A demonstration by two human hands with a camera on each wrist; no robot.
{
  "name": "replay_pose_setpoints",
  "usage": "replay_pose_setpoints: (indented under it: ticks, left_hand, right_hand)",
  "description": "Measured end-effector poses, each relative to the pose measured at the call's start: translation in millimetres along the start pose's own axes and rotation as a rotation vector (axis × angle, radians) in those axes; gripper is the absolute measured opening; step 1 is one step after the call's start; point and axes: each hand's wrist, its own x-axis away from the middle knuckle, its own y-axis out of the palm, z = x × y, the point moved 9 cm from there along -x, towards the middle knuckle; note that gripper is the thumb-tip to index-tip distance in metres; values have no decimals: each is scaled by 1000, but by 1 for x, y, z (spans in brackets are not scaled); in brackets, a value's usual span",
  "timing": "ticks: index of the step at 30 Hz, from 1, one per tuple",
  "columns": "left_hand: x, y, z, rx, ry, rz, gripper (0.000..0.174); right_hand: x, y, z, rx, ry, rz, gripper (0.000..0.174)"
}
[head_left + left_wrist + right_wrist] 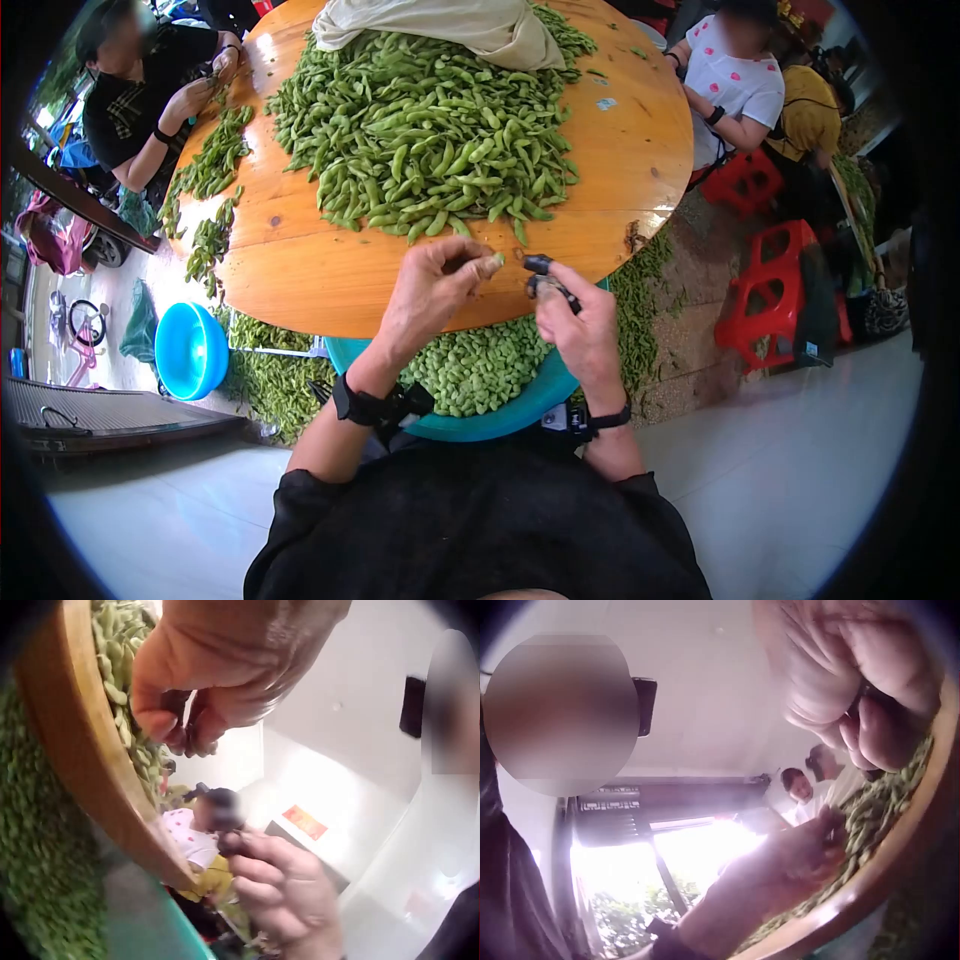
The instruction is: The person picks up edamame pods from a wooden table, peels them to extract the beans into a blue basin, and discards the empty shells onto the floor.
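Note:
In the head view my left hand (428, 290) is over the near edge of the round table, thumb and forefinger pinching a small green soybean pod (499, 258). Most of the pod is hidden by the fingertips. Just right of it is my right hand (582, 328), with black covers on the thumb and forefinger. Those two tips stand apart, and the other fingers bend toward the palm. Beyond both hands lies a large heap of green soybean pods (430, 140). Below them, a teal basin (505, 418) holds shelled green beans (480, 365).
A pale cloth (450, 30) covers the far part of the heap. Smaller pod piles (215, 160) lie on the table's (290, 280) left side. Two people sit across it. A blue basin (190, 350) is at left; red stools (765, 290) stand right. Pods litter the floor.

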Motion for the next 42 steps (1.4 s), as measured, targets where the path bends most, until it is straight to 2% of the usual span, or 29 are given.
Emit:
replay_pose_setpoints:
  ticks: [1,3,8,10,12,14,16,17,18,19,21,22,24,26,27,29,31,33,38,39,40,42]
  left_hand:
    - [6,0,-1,0,1,0,16]
    - [16,5,-18,231,-165,-43,13]
    - [19,5,-25,154,-67,50,14]
    - [21,0,-16,-13,84,133,14]
    - [24,1,-19,-18,99,165,15]
    - [26,-2,-16,-25,112,197,16]
    - [28,14,-33,514,-179,-10,18]
    - [29,13,-31,513,-182,-9,18]
    - [31,22,-33,673,-272,-80,19]
    - [34,32,-35,833,-361,-152,20]
    - [37,33,-34,819,-336,-160,22]
    - [38,30,-31,734,-300,-141,22]
    - [43,28,-22,649,-264,-123,23]
    - [49,13,-13,203,-151,-35,19]
    - [54,9,-16,203,-155,-34,19]
    - [67,4,13,-357,241,-29,12]
    - [78,3,13,-459,283,-4,13]
    - [90,10,8,-691,449,-10,18]
    - [96,19,-7,-772,477,-25,21]
    - [94,17,-11,-706,425,-21,21]
    - [93,14,-15,-641,373,-17,20]
    - [91,13,-13,-599,349,-21,18]
  right_hand:
    - [-2,12,3,-135,37,-47,28]
    - [-4,23,6,-177,40,-82,29]
    - [-3,32,4,-116,41,-124,27]
    - [-3,32,3,-91,30,-119,26]
    - [-2,31,-2,9,-31,-120,24]
    - [-3,31,-3,-15,-34,-127,23]
    - [-5,28,-1,-41,-35,-132,21]
    - [-7,29,6,-210,35,-193,20]
    - [-7,33,9,-380,103,-253,18]
    - [-5,35,6,-381,104,-253,18]
    - [1,31,-12,-62,-45,-154,18]
    - [3,33,-9,-63,-41,-153,18]
    - [9,33,-32,373,-368,-67,21]
    - [14,33,-35,419,-383,-56,22]
    - [17,34,-36,464,-396,-47,23]
    - [21,23,-28,486,-379,-19,22]
    - [23,5,-17,525,-336,23,22]
    - [28,-5,-8,503,-264,27,21]
    - [37,2,0,536,-221,-52,20]
    - [38,7,1,551,-218,-85,20]
    - [40,13,-6,584,-295,-112,20]
    - [41,19,-8,595,-307,-135,20]
